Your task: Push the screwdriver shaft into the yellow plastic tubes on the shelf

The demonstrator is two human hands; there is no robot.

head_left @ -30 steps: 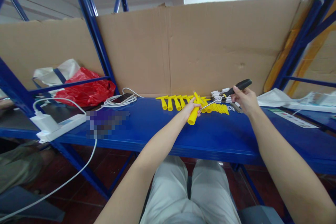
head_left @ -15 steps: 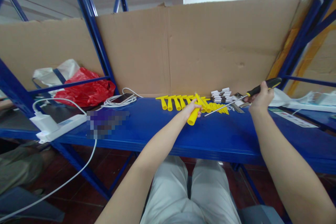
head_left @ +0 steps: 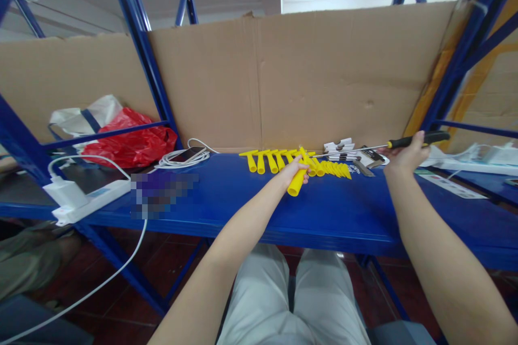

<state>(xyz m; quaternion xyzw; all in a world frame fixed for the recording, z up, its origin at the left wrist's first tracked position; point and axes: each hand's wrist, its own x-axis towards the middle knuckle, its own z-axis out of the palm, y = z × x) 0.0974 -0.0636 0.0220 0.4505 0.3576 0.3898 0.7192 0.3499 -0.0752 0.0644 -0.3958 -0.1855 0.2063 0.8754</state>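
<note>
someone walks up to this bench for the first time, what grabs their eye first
Probably the bright yellow piece in the left hand, at mid-bench, with the long screwdriver in the right hand pointing toward it. Behind it, a row of yellow pieces lies along the foot of the cardboard. Off to the left, the crumpled red bag stands out too.

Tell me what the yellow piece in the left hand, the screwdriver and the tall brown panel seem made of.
Yellow piece: probably plastic; smooth, evenly coloured, with a hollow end.

Screwdriver: shaft likely metal, being thin and silvery; black-and-yellow handle perhaps plastic or rubber, too small to tell.

Brown panel: apparently cardboard; matte, with a vertical crease and rough top edge.
</note>
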